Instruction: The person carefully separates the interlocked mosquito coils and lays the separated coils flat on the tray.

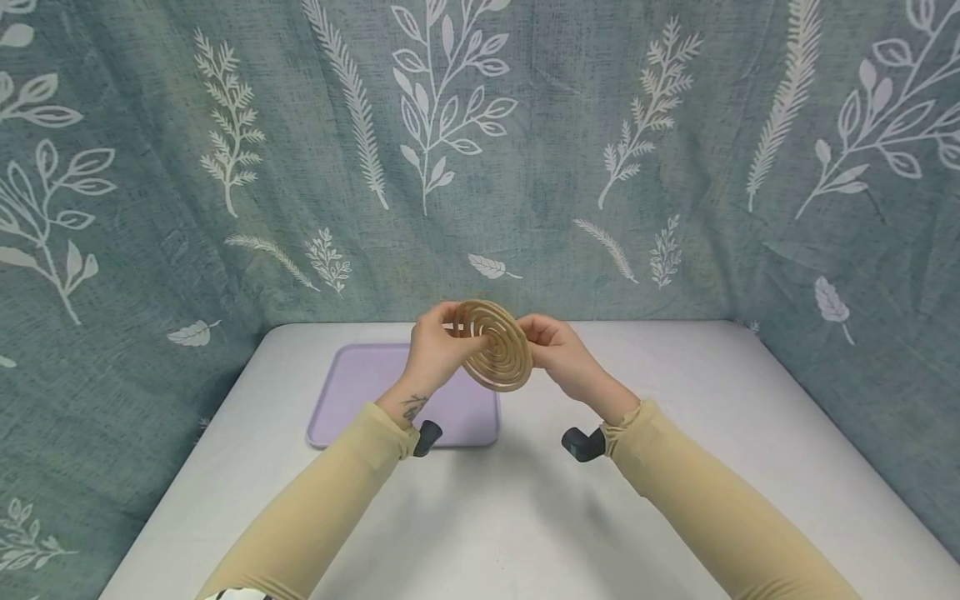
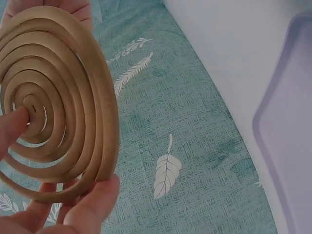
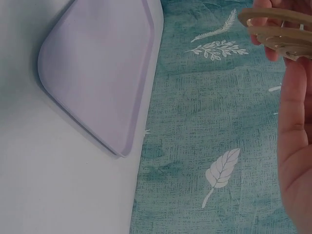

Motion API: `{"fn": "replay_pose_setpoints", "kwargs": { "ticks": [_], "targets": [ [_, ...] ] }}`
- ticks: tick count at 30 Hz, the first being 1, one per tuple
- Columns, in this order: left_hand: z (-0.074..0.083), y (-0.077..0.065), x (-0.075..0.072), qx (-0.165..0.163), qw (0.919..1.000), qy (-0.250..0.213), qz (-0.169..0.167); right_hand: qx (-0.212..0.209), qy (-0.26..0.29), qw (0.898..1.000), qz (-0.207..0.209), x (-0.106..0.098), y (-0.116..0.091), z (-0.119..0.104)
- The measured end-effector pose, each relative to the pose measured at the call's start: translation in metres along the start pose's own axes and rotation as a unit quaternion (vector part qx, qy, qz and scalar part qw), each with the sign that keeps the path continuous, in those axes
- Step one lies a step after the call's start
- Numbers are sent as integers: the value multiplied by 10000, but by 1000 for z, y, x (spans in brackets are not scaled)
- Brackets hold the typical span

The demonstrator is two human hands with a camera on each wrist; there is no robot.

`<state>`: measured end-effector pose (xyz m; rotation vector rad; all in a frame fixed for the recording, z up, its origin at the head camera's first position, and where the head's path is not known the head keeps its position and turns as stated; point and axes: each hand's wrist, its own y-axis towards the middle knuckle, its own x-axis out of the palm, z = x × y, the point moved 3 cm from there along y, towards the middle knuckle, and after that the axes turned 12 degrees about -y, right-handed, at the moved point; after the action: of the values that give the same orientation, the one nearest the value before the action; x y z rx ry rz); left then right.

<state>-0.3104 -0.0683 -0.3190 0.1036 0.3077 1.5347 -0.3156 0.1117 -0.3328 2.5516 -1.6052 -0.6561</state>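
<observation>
A tan mosquito coil (image 1: pixel 504 372), a flat spiral, is held up tilted between both hands above the table. My left hand (image 1: pixel 431 354) grips it from the left, the thumb pressing near the spiral's centre and the fingers behind. From the right, my right hand (image 1: pixel 566 358) pinches the outer edge. The left wrist view has the coil (image 2: pixel 100 105) nearly face-on, narrow gaps showing between its rings. Seen almost edge-on in the right wrist view, the coil (image 3: pixel 273 18) partly leaves the frame.
A lilac tray (image 1: pixel 330 417) lies on the white table (image 1: pixel 675 433), left of the middle and partly behind the left arm. Green-blue cloth (image 1: pixel 540 150) with white leaf prints hangs around the back and sides. Each wrist carries a small dark camera (image 1: pixel 583 444).
</observation>
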Motion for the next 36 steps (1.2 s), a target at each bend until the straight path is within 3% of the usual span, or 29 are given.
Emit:
{"fn": "replay_pose_setpoints", "kwargs": {
  "ticks": [7, 16, 25, 29, 36],
  "targets": [
    [-1, 1, 0, 180, 9998, 95, -30, -12, -9, 9996, -274, 1, 2, 2],
    [-2, 0, 0, 172, 9998, 15, -101, 82, -25, 9992, -399, 2, 5, 3],
    [2, -3, 4, 20, 9982, -321, -500, 189, 523, 9895, -1335, 5, 5, 9],
    [6, -5, 5, -25, 9970, -393, -672, 340, 740, 9870, -1384, 7, 4, 12],
    [2, -4, 6, -40, 9959, -375, -823, 182, 956, 9859, -1358, 7, 1, 10]
  ]
}}
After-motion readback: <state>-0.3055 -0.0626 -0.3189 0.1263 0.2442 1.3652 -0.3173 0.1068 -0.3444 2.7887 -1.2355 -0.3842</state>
